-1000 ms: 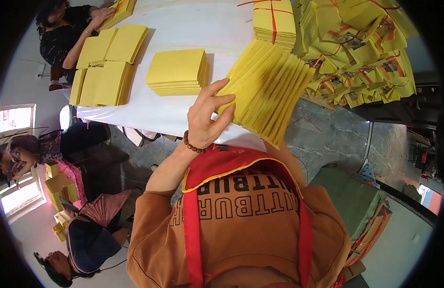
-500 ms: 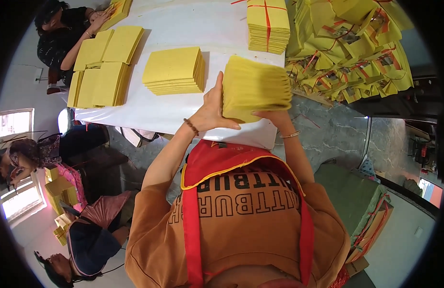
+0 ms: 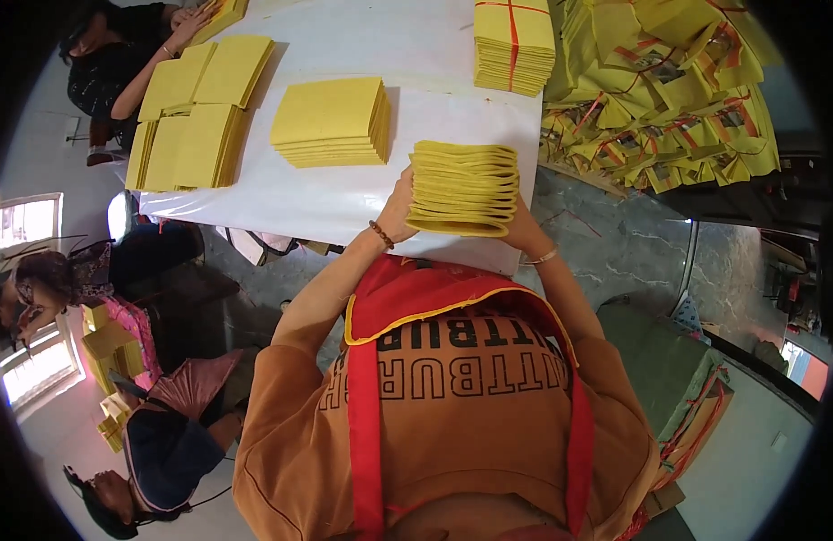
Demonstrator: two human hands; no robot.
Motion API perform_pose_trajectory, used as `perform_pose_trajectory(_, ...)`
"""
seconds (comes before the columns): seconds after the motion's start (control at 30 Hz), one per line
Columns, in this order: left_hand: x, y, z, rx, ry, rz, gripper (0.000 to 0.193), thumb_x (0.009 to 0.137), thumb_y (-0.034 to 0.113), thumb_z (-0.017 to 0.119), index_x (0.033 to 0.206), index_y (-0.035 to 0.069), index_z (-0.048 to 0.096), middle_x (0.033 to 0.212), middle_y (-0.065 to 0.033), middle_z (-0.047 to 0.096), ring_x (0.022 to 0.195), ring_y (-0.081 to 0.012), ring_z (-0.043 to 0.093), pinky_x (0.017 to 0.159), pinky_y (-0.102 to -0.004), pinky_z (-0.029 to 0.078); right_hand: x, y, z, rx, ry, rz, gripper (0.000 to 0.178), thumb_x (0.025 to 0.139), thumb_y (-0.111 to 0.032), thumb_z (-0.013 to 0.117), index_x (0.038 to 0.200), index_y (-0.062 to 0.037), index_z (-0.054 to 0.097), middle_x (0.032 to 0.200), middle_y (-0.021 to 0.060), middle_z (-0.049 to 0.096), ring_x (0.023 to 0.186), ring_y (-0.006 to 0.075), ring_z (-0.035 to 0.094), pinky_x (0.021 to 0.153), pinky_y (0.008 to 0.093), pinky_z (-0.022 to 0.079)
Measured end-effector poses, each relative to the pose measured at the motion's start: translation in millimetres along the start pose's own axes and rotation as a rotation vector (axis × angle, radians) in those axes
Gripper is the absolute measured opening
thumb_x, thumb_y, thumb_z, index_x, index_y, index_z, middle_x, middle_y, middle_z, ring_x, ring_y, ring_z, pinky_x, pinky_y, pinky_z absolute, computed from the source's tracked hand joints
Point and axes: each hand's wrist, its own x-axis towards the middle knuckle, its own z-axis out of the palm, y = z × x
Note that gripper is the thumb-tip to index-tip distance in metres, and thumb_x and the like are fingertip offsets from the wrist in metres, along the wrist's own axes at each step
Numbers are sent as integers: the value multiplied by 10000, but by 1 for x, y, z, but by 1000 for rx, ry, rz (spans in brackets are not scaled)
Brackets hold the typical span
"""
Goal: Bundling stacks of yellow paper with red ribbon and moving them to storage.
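At the near right of the table (image 3: 344, 197), our left hand (image 3: 398, 213) and right hand (image 3: 528, 231) clasp one stack (image 3: 464, 187); we count one pile (image 3: 329, 119) left of it, one bundle (image 3: 513, 47) beyond, one heap (image 3: 660, 99) far right.

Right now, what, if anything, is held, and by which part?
A stack of folded yellow sheets: left hand at its left side, right hand at its right; some fingers are hidden.

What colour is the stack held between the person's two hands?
The stack is yellow; it shows best in the head view.
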Motion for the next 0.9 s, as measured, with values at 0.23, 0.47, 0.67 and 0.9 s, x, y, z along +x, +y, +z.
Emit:
perform_pose_trajectory(0.23, -6, -31, 4, 226, -56, 52, 687, 695, 230, 695, 1220, -11, 324, 1201, -196, 404, 1067, -311, 445, 910, -353, 371, 6, -57, -18, -33, 4, -146, 1030, 518, -151, 820, 1332, -97, 191, 1288, 89, 329, 1169, 220, 346, 987, 327, 281)
perform_pose_trajectory(0.47, 3, 19, -20, 23, 43, 43, 894, 574, 274, 803, 1205, -27, 246, 1084, -181, 500, 1008, -268, 515, 849, -335, 426, 9, -40, -19, 102, -2, -216, 902, 532, -108, 803, 1260, -102, 269, 1249, 93, 351, 1163, 195, 352, 976, 314, 299)
perform_pose_trajectory(0.67, 6, 31, -26, -65, 9, -125, 849, 573, 277, 803, 1163, -29, 274, 1069, -190, 505, 974, -277, 543, 824, -338, 445, 6, -41, -15, 61, 11, -152, 974, 533, -107, 799, 1295, -98, 194, 1225, 90, 379, 1150, 209, 379, 962, 337, 334)
perform_pose_trajectory(0.9, 7, 78, -46, -326, -32, -263, 827, 632, 344, 755, 1207, -26, 289, 1110, -173, 485, 1038, -238, 495, 884, -314, 393, 19, -49, -26, 557, 137, 68, 785, 633, -100, 697, 1270, -62, 239, 1167, 86, 431, 1078, 201, 449, 898, 321, 394)
